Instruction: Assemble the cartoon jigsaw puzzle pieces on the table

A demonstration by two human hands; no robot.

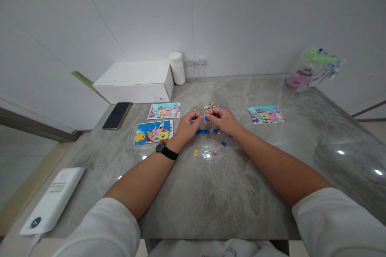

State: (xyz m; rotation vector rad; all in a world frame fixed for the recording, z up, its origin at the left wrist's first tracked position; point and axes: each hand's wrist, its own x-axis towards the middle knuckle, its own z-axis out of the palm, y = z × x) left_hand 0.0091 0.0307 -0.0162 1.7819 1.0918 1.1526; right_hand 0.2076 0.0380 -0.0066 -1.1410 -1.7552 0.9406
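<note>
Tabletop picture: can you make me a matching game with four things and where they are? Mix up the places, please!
1. phone
2. blue puzzle pieces
3. watch
4. white bottle

A. around the wrist of the left hand
B. between the white box and the clear jars
C. lying flat in front of the white box
D. near the right hand

Pairs: 1-C, 2-D, 3-A, 4-B

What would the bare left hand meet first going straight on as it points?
Probably the bare right hand, though the small, partly blue puzzle piece near it may come first; depth is unclear.
</note>
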